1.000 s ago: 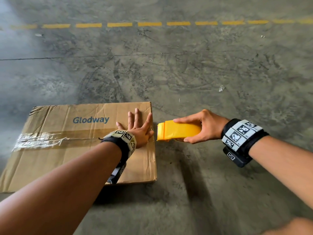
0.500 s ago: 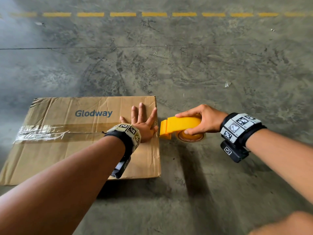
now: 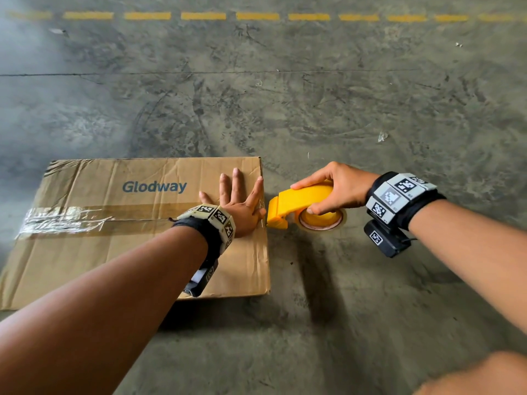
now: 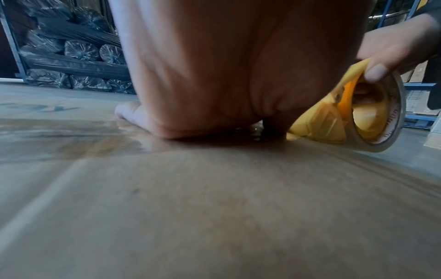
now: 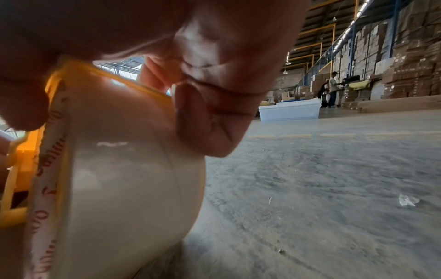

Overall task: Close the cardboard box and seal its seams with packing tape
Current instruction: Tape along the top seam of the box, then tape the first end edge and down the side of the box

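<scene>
The concrete floor (image 3: 342,115) carries the cardboard box (image 3: 85,252).

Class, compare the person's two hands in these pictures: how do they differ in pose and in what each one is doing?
The left hand lies flat with fingers spread on the cardboard box; the right hand curls around the yellow tape dispenser. The left hand is over the box's right end; the right hand is just past that end, above the floor. Both wear marker wristbands.

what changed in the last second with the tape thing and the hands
The right hand tipped the yellow tape dispenser so the tape roll now shows beneath it, its front end dropping just past the right edge of the cardboard box. Its grip stayed. The left hand stayed flat on the box top by that edge, fingers spread. The box and the crinkled tape on its seam look unchanged.
</scene>
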